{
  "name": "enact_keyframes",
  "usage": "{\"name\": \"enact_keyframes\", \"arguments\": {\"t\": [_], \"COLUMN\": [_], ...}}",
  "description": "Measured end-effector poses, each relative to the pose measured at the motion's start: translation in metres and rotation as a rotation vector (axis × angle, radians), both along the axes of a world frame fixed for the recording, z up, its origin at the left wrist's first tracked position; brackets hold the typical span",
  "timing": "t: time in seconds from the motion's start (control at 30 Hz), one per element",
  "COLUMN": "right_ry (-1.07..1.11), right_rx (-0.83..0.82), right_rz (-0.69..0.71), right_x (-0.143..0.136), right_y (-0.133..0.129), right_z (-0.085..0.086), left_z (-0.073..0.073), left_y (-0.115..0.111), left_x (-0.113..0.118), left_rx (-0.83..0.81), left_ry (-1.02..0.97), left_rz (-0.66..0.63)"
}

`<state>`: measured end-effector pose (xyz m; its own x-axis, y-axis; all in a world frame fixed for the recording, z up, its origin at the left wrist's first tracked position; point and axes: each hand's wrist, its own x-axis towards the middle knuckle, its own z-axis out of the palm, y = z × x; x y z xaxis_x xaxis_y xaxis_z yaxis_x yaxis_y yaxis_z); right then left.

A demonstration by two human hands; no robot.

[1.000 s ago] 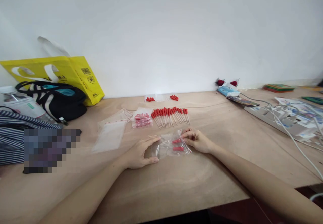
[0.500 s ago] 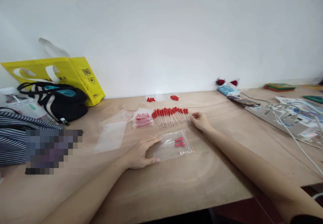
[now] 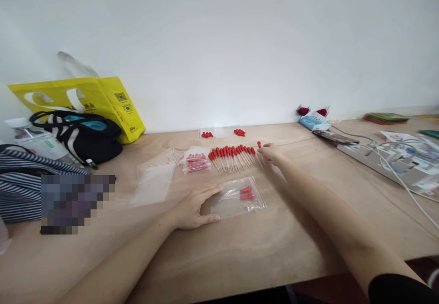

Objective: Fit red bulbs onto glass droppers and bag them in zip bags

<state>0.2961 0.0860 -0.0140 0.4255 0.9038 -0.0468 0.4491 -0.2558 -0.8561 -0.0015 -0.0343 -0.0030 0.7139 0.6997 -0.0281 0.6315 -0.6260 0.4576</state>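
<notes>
My right hand (image 3: 271,153) pinches a red-bulbed dropper (image 3: 259,144) by its clear stem, just past the right end of a row of several similar droppers (image 3: 231,152) lying side by side. My left hand (image 3: 196,207) lies on the tabletop with thumb and fingers spread, its tips at the left edge of a clear zip bag (image 3: 226,209). Inside that bag are two droppers (image 3: 247,196) with their red bulbs toward the zip. Left of the row sits a stack of filled zip bags (image 3: 196,163). Beside it, flat bags (image 3: 152,185) with red zip lines overlap.
Against the wall lies a bag with red bulbs (image 3: 222,132). A yellow tote (image 3: 130,112), a black bag (image 3: 103,146) and a striped cloth item (image 3: 27,189) crowd the left. A power strip (image 3: 377,162) with cables, a blue packet (image 3: 313,122) and wrapped roses (image 3: 303,111) are on the right.
My right hand has raised one dropper away from the right end of the row, its bulb now standing above the others. My left hand stays at the bag. The view shifts slightly.
</notes>
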Motion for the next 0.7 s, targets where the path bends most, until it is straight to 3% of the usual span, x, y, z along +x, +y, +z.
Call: {"name": "enact_keyframes", "arguments": {"t": [0.17,0.23,0.33,0.7], "right_ry": [0.162,0.371,0.505,0.539], "right_rx": [0.126,0.258,0.338,0.37], "right_rz": [0.053,0.145,0.153,0.081], "right_x": [0.002,-0.001,-0.009,-0.011], "right_y": [-0.052,-0.074,-0.096,-0.105], "right_z": [-0.006,-0.013,-0.023,-0.024], "left_z": [0.001,0.001,0.002,-0.001], "left_y": [0.0,0.0,0.0,0.001], "left_x": [0.0,0.0,0.001,0.0], "left_rx": [0.011,0.012,0.003,0.003], "left_ry": [-0.023,-0.028,-0.022,-0.002], "left_rz": [-0.011,-0.012,-0.008,0.001]}}
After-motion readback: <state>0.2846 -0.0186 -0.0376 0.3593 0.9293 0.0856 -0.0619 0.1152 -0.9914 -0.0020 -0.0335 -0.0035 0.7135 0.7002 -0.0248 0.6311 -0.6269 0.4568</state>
